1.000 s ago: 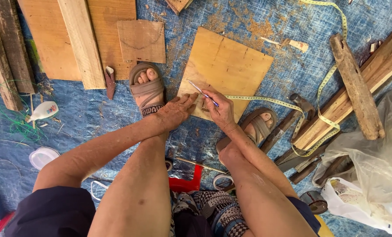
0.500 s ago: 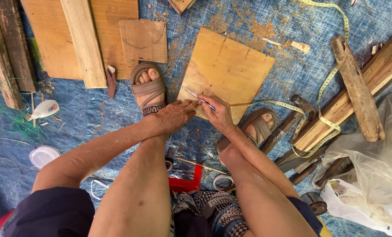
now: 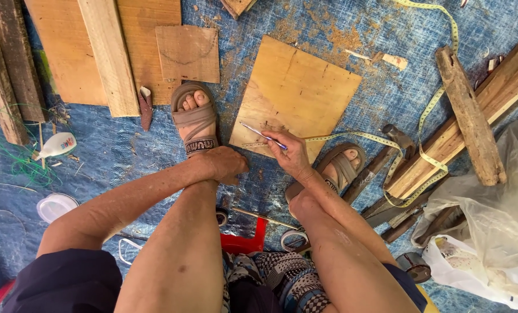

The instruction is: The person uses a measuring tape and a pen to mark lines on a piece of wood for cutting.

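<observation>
A square plywood board (image 3: 296,93) lies on a blue tarp in front of me. My right hand (image 3: 291,155) rests on the board's near edge and holds a thin pen (image 3: 262,135), tip pointing left over the wood. A yellow measuring tape (image 3: 351,137) runs along that edge under this hand and away to the right. My left hand (image 3: 224,164) presses the tape's end down at the board's near left corner. My sandalled feet (image 3: 194,119) flank the board.
Planks and plywood sheets (image 3: 108,52) lie at the upper left, rough timber pieces (image 3: 467,116) at the right. Plastic bags (image 3: 491,232) sit at the lower right. A red stool edge (image 3: 244,240) shows between my legs. Sawdust covers the blue tarp (image 3: 108,150).
My left hand has slid left and nearer to me, off the board's edge. My right hand with the pen has stayed at the board's near edge.
</observation>
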